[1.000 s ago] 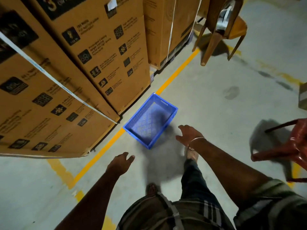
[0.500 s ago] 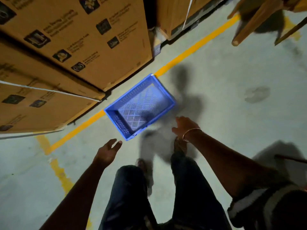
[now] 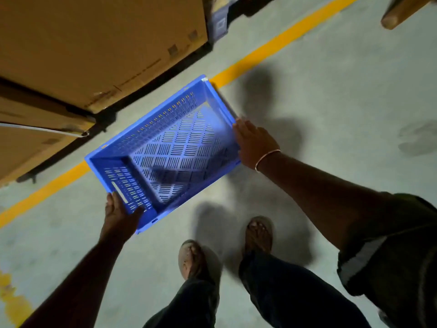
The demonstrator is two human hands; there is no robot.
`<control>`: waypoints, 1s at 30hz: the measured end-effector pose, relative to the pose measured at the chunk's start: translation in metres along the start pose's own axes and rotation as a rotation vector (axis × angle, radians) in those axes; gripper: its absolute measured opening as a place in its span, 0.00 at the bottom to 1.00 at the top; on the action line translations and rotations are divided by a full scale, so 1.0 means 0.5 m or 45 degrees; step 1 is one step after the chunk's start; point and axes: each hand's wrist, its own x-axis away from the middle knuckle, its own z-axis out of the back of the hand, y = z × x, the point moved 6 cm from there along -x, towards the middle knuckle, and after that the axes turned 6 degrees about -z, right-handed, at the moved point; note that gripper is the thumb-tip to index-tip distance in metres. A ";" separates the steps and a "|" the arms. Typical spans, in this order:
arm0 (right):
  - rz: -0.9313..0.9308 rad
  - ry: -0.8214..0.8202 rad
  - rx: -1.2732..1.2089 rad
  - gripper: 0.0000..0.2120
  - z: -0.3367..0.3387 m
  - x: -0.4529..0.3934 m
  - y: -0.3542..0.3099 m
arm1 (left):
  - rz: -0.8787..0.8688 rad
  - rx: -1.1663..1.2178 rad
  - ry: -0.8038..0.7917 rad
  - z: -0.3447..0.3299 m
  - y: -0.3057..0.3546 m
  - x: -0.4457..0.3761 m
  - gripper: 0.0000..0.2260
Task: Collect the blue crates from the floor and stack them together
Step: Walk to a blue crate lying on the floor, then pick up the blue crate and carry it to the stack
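Observation:
One blue crate (image 3: 175, 147) with slotted walls and floor lies empty on the grey concrete floor, over the yellow line. My left hand (image 3: 119, 213) grips its near-left end wall, thumb inside and fingers outside. On the far-right end wall rests my right hand (image 3: 254, 144), fingers curled over the rim, a thin bangle on the wrist. The crate sits at an angle between both hands. No other blue crate shows.
Large cardboard cartons (image 3: 99, 48) on dark pallets stand close behind the crate at the upper left. A yellow floor line (image 3: 272, 48) runs diagonally. A wooden chair leg (image 3: 397, 15) pokes in at the top right. My sandalled feet (image 3: 259, 233) stand just below the crate.
I have bent down closer. Both hands, open and short of the crate before, have reached its two end walls and closed on them.

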 end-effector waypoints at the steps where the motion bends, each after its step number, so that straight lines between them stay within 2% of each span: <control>1: -0.015 0.010 -0.047 0.32 -0.018 -0.039 0.004 | 0.030 0.009 0.022 -0.020 -0.020 -0.037 0.42; 5: -0.103 0.086 -0.051 0.30 -0.087 -0.160 0.024 | 0.138 0.023 0.128 -0.078 -0.074 -0.153 0.42; 9: -0.185 0.157 -0.039 0.28 -0.125 -0.214 0.016 | 0.288 0.133 0.426 -0.080 -0.104 -0.202 0.38; 11: -0.204 0.278 0.019 0.27 -0.140 -0.223 0.007 | 0.308 0.123 0.535 -0.071 -0.115 -0.209 0.30; 13: -0.172 0.337 0.019 0.28 -0.150 -0.223 0.007 | 0.302 0.127 0.577 -0.061 -0.123 -0.211 0.20; 14: -0.153 0.337 0.018 0.28 -0.142 -0.218 0.006 | 0.287 0.150 0.585 -0.056 -0.125 -0.211 0.18; 20: -0.112 0.178 -0.065 0.30 -0.072 -0.117 0.015 | 0.041 0.287 0.727 0.019 -0.080 -0.130 0.15; 23: -0.170 0.054 -0.151 0.31 -0.006 -0.006 0.040 | 0.047 0.197 0.642 0.077 -0.056 -0.062 0.20; 25: -0.211 -0.005 -0.212 0.30 0.048 0.081 0.049 | 0.038 0.074 0.561 0.126 -0.026 0.003 0.32; 27: -0.354 -0.045 -0.361 0.33 0.126 0.162 0.067 | -0.011 0.031 0.500 0.194 0.037 0.083 0.42; 30: -0.491 -0.025 -0.458 0.29 0.285 0.317 0.091 | -0.150 -0.031 0.414 0.314 0.145 0.223 0.44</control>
